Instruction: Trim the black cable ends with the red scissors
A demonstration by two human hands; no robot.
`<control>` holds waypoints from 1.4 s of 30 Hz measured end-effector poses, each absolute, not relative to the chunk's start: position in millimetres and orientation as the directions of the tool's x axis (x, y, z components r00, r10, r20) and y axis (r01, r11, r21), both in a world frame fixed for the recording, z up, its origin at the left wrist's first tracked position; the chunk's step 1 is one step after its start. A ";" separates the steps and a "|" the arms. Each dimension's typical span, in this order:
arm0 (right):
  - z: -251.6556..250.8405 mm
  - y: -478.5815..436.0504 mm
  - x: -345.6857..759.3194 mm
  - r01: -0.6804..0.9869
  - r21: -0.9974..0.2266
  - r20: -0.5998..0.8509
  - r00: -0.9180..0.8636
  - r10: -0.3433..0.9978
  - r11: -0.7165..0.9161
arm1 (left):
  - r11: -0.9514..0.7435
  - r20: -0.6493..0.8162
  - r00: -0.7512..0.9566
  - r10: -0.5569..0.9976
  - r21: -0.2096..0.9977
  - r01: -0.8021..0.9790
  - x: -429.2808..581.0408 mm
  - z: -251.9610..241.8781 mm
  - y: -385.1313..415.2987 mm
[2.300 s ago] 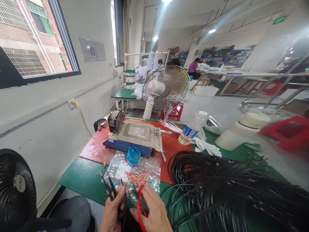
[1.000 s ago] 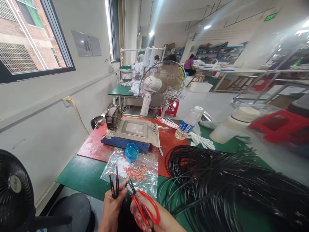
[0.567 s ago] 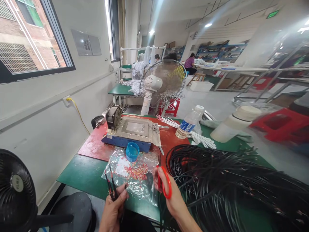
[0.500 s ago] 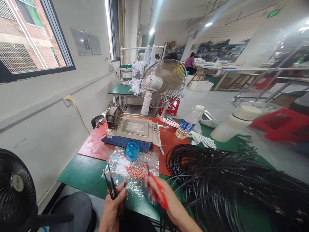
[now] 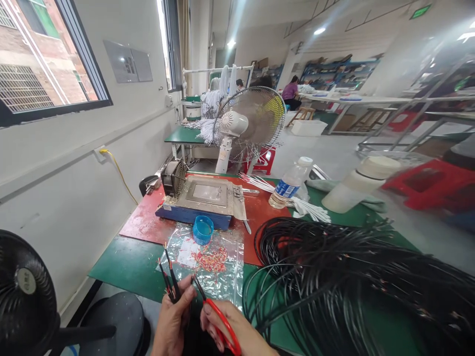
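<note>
My left hand (image 5: pixel 171 321) is closed around several thin black cable ends (image 5: pixel 167 276) with red and bare tips pointing up. My right hand (image 5: pixel 230 330) grips red-handled scissors (image 5: pixel 217 314), with the blade tips (image 5: pixel 196 283) angled up toward the cable ends. Both hands are at the near edge of the green table (image 5: pixel 122 267). Just beyond them lies a clear plastic bag (image 5: pixel 210 262) with small red pieces on it and a blue cap (image 5: pixel 203 230).
A big heap of coiled black cables (image 5: pixel 345 282) fills the right side. A blue-based metal device (image 5: pixel 204 200) sits on a red mat (image 5: pixel 148 225). Behind it are a water bottle (image 5: pixel 291 183), white sticks (image 5: pixel 308 210), a white tub (image 5: pixel 358 190) and a standing fan (image 5: pixel 252 123). A black fan (image 5: pixel 25 291) is at left.
My right hand swung the scissors out toward the cable heap, then brought them back beside the cable ends in my left hand. The left hand stayed closed on the cables.
</note>
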State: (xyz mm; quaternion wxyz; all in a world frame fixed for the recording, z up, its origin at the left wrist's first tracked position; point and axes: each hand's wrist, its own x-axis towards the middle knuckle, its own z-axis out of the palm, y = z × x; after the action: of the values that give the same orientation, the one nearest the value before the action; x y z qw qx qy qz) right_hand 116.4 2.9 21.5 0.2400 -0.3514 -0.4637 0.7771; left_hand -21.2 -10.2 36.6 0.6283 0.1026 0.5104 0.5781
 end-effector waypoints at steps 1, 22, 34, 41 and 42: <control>21.8 2.6 116.4 -0.045 -0.889 -0.329 -0.632 0.702 -0.457 | 0.312 -0.523 -0.184 0.832 0.717 -0.623 -21.1 35.7 -10.0; 21.3 -0.9 115.2 -0.106 -0.850 -0.353 -0.615 0.705 -0.517 | 0.368 -0.577 -0.159 0.801 0.684 -0.629 -24.2 23.7 -10.6; 18.8 -0.3 114.8 -0.115 -0.842 -0.358 -0.612 0.705 -0.528 | 0.368 -0.580 -0.131 0.804 0.658 -0.657 -24.0 24.2 -10.3; 28.2 0.2 115.8 -0.092 -0.837 -0.388 -0.593 0.705 -0.539 | 0.357 -0.557 -0.177 0.811 0.712 -0.604 -24.6 21.6 -10.7; 29.7 0.2 116.5 -0.092 -0.833 -0.393 -0.595 0.701 -0.546 | 0.341 -0.533 -0.199 0.822 0.742 -0.578 -24.9 21.6 -10.3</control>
State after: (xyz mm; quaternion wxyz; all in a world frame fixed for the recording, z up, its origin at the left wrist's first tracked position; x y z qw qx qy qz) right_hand 116.5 0.2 29.7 0.2491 -0.3745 -0.4064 0.7953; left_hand -24.9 -10.3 21.6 0.6224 0.1149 0.5321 0.5624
